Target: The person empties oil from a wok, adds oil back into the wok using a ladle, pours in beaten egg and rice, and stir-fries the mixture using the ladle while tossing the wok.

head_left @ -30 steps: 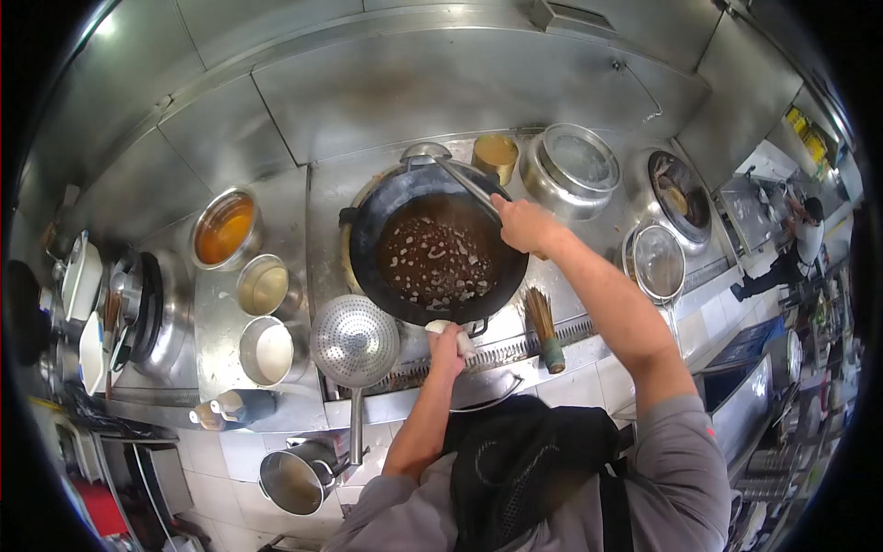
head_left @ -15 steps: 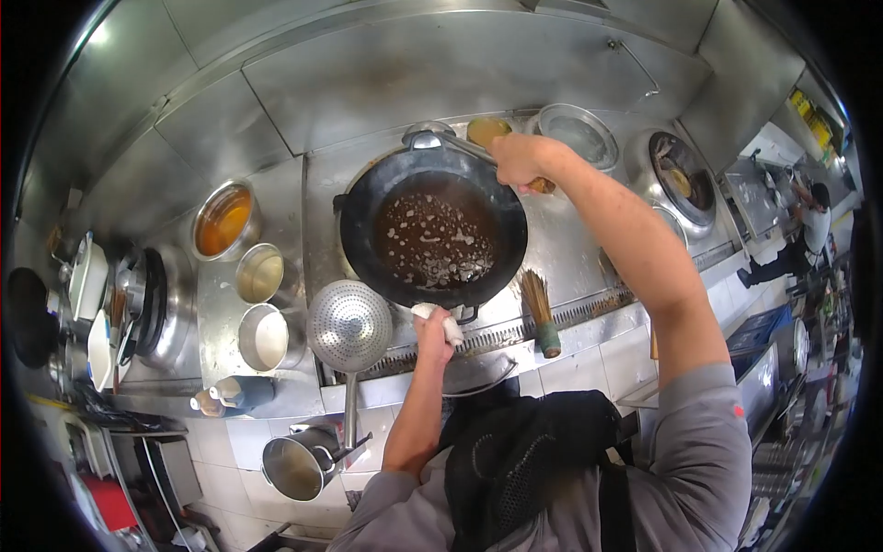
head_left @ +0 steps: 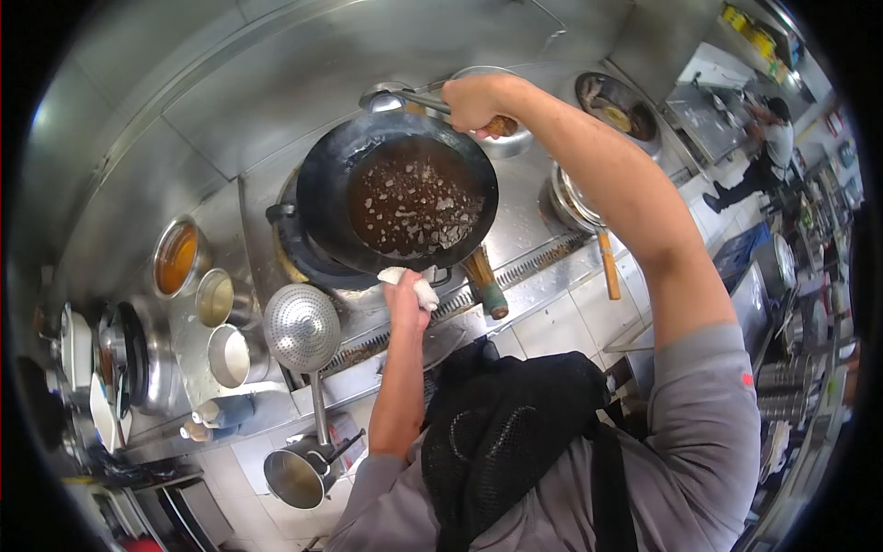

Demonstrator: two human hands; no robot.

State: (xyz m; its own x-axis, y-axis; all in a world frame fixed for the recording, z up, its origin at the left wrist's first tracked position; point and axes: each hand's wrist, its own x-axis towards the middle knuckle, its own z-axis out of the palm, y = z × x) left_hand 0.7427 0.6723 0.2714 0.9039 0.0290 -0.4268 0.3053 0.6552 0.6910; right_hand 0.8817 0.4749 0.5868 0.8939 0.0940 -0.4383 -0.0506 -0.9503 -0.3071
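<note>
A cook's left hand (head_left: pixel 406 302) closes around a folded white cloth (head_left: pixel 425 293) at the near rim of a black wok (head_left: pixel 322 175) in the center of the frame, while the right hand (head_left: pixel 478 104), raised at upper center, wraps the handle of a metal ladle (head_left: pixel 419 98) along the far rim. Pale pieces dot the dark brown liquid (head_left: pixel 414 198) in the wok. A perforated skimmer (head_left: pixel 302 327) lies just beside the wok at its lower left, and a bristle brush (head_left: pixel 494 299) rests on the counter right of the cloth. Bowls of orange (head_left: pixel 179 262) and pale liquid (head_left: pixel 216 299) stand at left; another person (head_left: pixel 780 143) stands at upper right.
</note>
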